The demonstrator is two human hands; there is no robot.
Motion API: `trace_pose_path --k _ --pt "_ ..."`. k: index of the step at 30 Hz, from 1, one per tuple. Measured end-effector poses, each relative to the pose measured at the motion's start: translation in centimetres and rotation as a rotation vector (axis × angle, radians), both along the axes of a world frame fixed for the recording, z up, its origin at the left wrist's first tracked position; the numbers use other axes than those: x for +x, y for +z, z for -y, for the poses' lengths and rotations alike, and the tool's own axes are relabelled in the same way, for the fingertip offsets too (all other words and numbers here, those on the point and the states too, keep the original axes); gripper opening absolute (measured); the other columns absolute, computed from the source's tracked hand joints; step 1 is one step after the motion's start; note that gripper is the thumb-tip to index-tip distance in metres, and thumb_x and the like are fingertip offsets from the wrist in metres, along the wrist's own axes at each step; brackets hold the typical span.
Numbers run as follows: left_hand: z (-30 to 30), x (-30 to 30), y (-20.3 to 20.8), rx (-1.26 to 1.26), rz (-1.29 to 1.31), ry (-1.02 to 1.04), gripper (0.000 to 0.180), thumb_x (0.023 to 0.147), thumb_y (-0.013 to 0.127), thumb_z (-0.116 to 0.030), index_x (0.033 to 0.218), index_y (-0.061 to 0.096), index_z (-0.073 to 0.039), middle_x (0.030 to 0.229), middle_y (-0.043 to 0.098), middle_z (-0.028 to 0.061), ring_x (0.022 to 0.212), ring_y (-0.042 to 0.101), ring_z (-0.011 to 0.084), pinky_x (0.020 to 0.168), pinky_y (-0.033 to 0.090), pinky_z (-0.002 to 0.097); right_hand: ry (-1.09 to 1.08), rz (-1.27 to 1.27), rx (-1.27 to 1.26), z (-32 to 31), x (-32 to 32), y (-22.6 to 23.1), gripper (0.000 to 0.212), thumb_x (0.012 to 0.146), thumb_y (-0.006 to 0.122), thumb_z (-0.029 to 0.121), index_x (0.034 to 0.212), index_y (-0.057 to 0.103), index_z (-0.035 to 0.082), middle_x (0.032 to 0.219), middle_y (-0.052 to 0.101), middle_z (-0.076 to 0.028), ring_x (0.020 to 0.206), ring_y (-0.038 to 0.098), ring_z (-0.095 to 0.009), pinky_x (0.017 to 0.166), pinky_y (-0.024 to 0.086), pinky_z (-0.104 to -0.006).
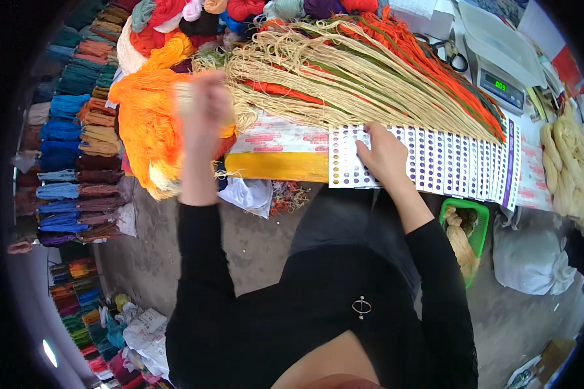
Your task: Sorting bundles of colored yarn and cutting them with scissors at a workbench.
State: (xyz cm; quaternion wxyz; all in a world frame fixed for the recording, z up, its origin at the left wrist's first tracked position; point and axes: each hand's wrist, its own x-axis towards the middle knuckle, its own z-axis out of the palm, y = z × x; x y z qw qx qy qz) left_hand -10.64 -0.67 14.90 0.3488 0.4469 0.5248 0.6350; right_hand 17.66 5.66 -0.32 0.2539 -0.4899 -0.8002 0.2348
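Observation:
White cards with rows of punched holes (pixel 428 172) overlap along the table's front edge. Cream, green, orange and red yarn strands (pixel 370 84) fan out behind them, their near ends lined up along the cards' far edge. My right hand (pixel 389 155) rests on the leftmost card, thumb and index finger apart, fingertips close to the strand ends. Raised and blurred, my left hand (pixel 209 104) is over the left side of the table, beside a heap of bright orange yarn (pixel 146 123). A pale smear shows at its fingers; I cannot make out what it is.
Yarn balls (pixel 243 9) crowd the back edge. Black-handled scissors (pixel 457 58) lie near a digital scale (pixel 501 87) at right. A cream skein (pixel 568 155) hangs over the right end. Below stand a green basket (pixel 484 227) and a white bag (pixel 529 256). Coloured hanks (pixel 61 152) line the left.

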Motion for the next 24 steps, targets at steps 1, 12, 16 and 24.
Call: trace_pose_path --k 1,12,16,24 --pt "0.2 2.4 -2.8 -0.155 -0.102 -0.060 0.040 0.094 0.037 -0.043 0.099 0.058 -0.010 0.064 0.039 -0.0064 0.055 0.037 0.0034 0.048 0.029 0.0182 0.002 -0.006 0.028 0.2 -0.4 0.0 0.034 0.075 0.061 0.028 0.100 0.056 0.007 0.089 0.063 -0.011 0.080 0.061 -0.028 0.067 0.047 -0.0384" --pt "-4.0 13.1 -16.1 -0.173 -0.971 -0.039 0.019 0.084 0.055 -0.024 0.090 0.061 -0.007 0.072 0.062 0.0086 0.066 0.060 0.0243 0.060 0.046 0.0338 -0.084 0.003 0.037 0.1 -0.5 -0.9 0.035 0.072 0.058 0.027 0.103 0.053 0.011 0.062 0.053 0.000 0.059 0.058 -0.020 0.052 0.043 -0.0352" --pt "-4.5 13.3 -16.1 -0.191 -0.931 -0.072 0.019 0.084 0.055 -0.023 0.089 0.062 -0.007 0.070 0.062 0.0080 0.065 0.060 0.0235 0.060 0.046 0.0339 -0.085 -0.021 0.045 0.1 -0.6 -0.9 0.035 0.072 0.058 0.027 0.103 0.053 0.012 0.062 0.053 0.001 0.059 0.058 -0.020 0.052 0.043 -0.0348" --pt "-4.6 13.5 -16.0 -0.252 -0.944 -0.064 0.022 0.083 0.056 -0.026 0.089 0.065 -0.007 0.074 0.063 0.0097 0.067 0.060 0.0247 0.061 0.046 0.0343 -0.111 -0.019 -0.012 0.1 -0.4 -0.8 0.034 0.072 0.058 0.026 0.103 0.053 0.012 0.062 0.054 0.001 0.058 0.058 -0.020 0.053 0.043 -0.0349"
